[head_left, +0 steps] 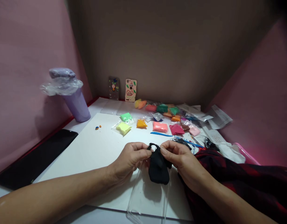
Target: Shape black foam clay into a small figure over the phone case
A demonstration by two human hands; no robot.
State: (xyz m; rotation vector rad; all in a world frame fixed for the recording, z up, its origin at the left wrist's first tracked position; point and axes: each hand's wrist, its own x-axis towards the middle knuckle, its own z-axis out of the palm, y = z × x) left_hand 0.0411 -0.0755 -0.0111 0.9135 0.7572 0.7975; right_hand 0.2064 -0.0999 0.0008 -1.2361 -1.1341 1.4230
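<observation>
A flat piece of soft black clay lies against the upper part of a clear phone case, with a hole near its top end. My left hand pinches the clay's upper left edge between thumb and fingers. On the other side, my right hand pinches the upper right edge, close to the hole. The lower half of the transparent case shows below the clay, tilted toward me. Whether the fingers also grip the case rim is hard to see.
Several clay packets, among them a coral one and a yellow one, lie beyond my hands near a blue modelling tool. Two decorated phone cases lean on the back wall. A purple tumbler and black panel stand left.
</observation>
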